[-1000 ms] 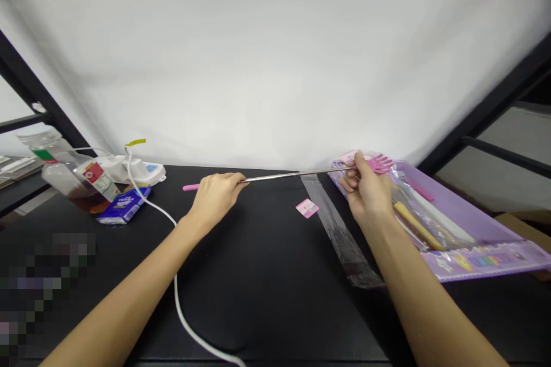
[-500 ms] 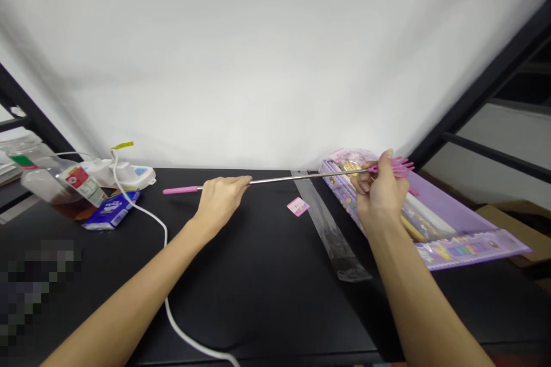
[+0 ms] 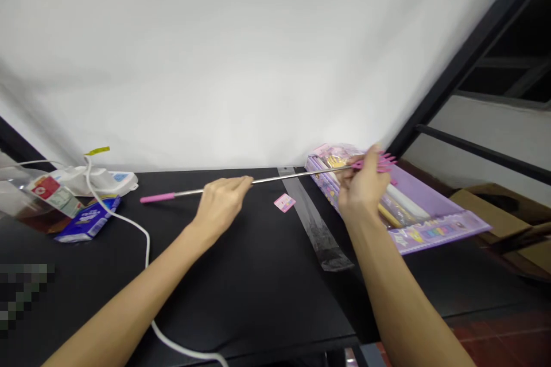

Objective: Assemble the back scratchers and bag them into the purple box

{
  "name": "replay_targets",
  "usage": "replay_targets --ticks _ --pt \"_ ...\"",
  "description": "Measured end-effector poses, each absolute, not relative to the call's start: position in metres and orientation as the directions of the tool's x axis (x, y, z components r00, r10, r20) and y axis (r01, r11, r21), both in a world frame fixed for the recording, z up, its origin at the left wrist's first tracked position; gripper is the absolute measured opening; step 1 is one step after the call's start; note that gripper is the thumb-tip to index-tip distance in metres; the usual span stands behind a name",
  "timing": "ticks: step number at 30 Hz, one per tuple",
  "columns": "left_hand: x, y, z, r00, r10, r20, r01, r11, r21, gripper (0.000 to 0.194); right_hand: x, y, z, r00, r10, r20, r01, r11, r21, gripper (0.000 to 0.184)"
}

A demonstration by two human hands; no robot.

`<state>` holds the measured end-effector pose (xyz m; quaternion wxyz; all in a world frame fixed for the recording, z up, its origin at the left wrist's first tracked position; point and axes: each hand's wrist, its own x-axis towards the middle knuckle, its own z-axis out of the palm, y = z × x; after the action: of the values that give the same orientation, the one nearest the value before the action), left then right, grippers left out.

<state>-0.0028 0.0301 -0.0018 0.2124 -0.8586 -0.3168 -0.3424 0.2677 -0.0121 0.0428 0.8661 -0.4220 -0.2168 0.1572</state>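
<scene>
A telescopic back scratcher (image 3: pixel 297 175) stretches nearly level above the black table, with a pink handle (image 3: pixel 157 198) at the left, a thin silver rod and a pink claw head (image 3: pixel 386 163) at the right. My left hand (image 3: pixel 224 202) is closed around the rod, with bare metal showing between it and the handle. My right hand (image 3: pixel 364 183) grips the other end just by the claw, whose prongs stick out beyond the fingers. Behind and below that hand lies an open purple patterned box (image 3: pixel 430 198) with wrapped sticks inside.
A clear plastic sleeve (image 3: pixel 316 223) and a small pink card (image 3: pixel 284 202) lie mid-table. On the left are a white power strip (image 3: pixel 124 182), a blue packet (image 3: pixel 90 219), a bottle of brown liquid (image 3: pixel 41 209) and a white cable (image 3: pixel 147 241). Cardboard (image 3: pixel 495 206) stands at the right.
The view has turned right, so things appear further left. More rod shows between the pink handle and my left hand, and my hands are closer together along it.
</scene>
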Motion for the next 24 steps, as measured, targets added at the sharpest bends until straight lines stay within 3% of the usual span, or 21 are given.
replay_targets --ticks 3,6,10,13,15,20,24 --pt "-0.011 0.036 -0.004 0.507 0.429 0.747 0.750 -0.646 -0.138 0.020 0.299 -0.018 0.046 0.911 0.344 0.226 -0.044 0.626 -0.778 0.054" --pt "-0.010 0.038 -0.006 0.505 0.389 0.771 0.738 -0.658 -0.151 0.018 0.313 -0.020 0.046 0.902 0.368 0.226 -0.058 0.622 -0.781 0.056" --pt "0.006 0.031 -0.006 0.530 0.296 0.795 0.653 -0.740 -0.160 0.018 0.276 -0.013 0.036 0.854 0.484 0.192 -0.143 0.573 -0.807 0.056" --pt "0.016 0.023 -0.004 0.546 0.238 0.804 0.573 -0.806 -0.150 0.019 0.230 -0.008 0.026 0.695 0.693 0.189 -0.243 0.475 -0.846 0.055" --pt "0.014 0.022 -0.003 0.555 0.244 0.795 0.557 -0.819 -0.137 0.019 0.216 -0.008 0.022 0.633 0.745 0.210 -0.270 0.467 -0.842 0.055" --pt "-0.024 0.038 -0.002 0.616 0.400 0.679 0.654 -0.739 -0.158 0.024 0.265 -0.013 0.030 0.797 0.576 0.184 -0.213 0.553 -0.806 0.058" --pt "-0.042 0.046 0.001 0.665 0.408 0.626 0.663 -0.708 -0.244 0.028 0.279 -0.013 0.031 0.794 0.586 0.164 -0.238 0.548 -0.802 0.058"
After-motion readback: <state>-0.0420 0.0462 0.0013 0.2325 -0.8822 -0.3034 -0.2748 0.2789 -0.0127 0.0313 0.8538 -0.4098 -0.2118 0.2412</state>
